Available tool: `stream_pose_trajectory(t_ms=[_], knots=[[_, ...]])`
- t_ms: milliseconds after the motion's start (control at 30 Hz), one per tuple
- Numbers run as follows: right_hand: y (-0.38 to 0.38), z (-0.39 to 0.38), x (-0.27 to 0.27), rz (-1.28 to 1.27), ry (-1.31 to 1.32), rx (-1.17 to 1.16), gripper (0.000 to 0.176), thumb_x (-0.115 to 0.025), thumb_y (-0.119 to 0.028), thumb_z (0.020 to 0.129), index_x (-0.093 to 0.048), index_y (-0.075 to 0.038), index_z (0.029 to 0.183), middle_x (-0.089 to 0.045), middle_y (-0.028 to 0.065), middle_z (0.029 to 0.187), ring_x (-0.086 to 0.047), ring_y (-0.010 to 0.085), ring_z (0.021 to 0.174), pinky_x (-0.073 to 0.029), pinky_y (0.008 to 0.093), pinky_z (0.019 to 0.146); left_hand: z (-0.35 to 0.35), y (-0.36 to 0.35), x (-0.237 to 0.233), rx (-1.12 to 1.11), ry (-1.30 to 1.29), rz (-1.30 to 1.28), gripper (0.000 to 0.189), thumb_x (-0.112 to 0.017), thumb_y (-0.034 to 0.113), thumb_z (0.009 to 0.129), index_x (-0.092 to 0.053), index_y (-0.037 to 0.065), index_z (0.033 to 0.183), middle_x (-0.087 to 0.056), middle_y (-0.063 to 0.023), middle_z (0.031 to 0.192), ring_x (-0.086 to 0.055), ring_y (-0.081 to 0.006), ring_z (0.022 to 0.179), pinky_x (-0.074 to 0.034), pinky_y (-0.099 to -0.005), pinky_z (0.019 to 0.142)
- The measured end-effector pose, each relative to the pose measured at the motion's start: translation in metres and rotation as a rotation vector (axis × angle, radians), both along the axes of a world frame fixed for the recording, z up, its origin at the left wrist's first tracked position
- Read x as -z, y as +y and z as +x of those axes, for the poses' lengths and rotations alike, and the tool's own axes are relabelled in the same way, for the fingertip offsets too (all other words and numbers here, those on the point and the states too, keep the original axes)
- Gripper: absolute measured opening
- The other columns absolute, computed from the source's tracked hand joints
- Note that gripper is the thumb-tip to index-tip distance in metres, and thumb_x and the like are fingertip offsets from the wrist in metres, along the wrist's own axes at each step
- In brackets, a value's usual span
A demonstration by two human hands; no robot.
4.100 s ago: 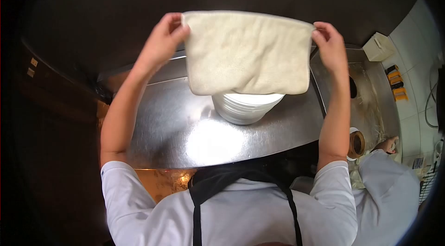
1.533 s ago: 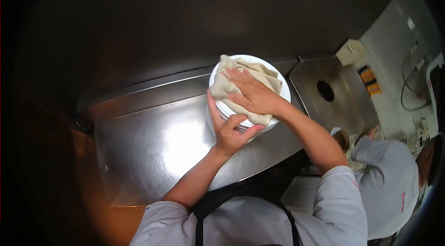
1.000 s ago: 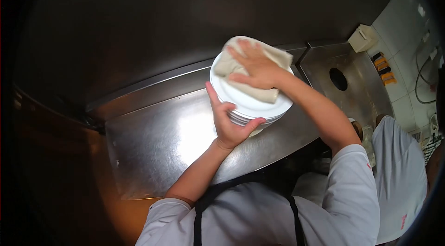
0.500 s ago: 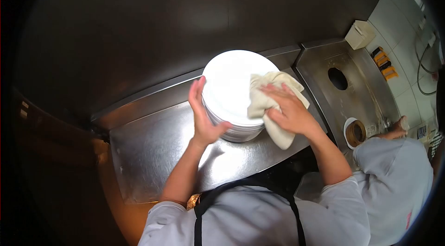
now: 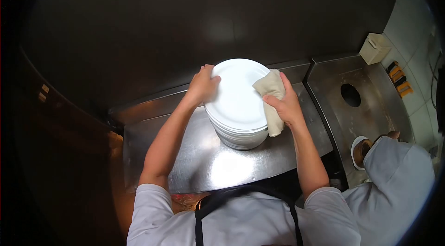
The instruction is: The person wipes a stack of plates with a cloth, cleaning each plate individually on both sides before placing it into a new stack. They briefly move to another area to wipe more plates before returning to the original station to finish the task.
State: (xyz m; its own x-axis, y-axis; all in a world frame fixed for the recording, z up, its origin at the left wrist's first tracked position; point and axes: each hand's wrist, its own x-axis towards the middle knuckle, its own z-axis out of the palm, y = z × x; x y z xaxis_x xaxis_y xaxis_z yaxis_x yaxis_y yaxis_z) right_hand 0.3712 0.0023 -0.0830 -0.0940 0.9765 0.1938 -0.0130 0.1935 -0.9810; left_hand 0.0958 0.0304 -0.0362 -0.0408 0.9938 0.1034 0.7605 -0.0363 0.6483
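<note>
A tall stack of white plates (image 5: pixel 240 93) stands on the steel counter. My left hand (image 5: pixel 203 85) is closed on the left rim of the top plate, thumb over the edge and fingers mostly hidden down the far side. My right hand (image 5: pixel 288 105) grips a cream cloth (image 5: pixel 273 87) against the right rim, with its thumb on top. Part of the cloth lies over the plate's edge and the rest hangs down beside the stack.
Steel counter (image 5: pixel 181 172) surrounds the stack, with a dark wall panel (image 5: pixel 185 28) behind. To the right is a steel basin with a round hole (image 5: pixel 350 95). A co-worker's sleeve (image 5: pixel 398 167) is close by on the right, near a brown round object (image 5: pixel 361 152) on a white dish.
My left hand, open beside the stack before, has closed on the plate's rim. My right hand and the cloth have moved from the plate's top to its right edge.
</note>
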Motion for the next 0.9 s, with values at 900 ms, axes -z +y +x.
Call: stream_pose_trajectory(t_ms=[900], knots=[[-0.054,-0.052,-0.041,0.305,0.183,-0.227,0.043,-0.069,-0.028,0.088,-0.063,0.0,0.119,-0.068,0.011,0.109,-0.063,0.0245,0.103,-0.048,0.0387,0.095,0.051,-0.022,-0.036,0.053,-0.663,0.732,0.065,-0.041,0.061,0.101,-0.057,0.002,0.079,-0.05,-0.0003,0.062,-0.045,-0.0078,0.063,-0.042,-0.0307,0.056]])
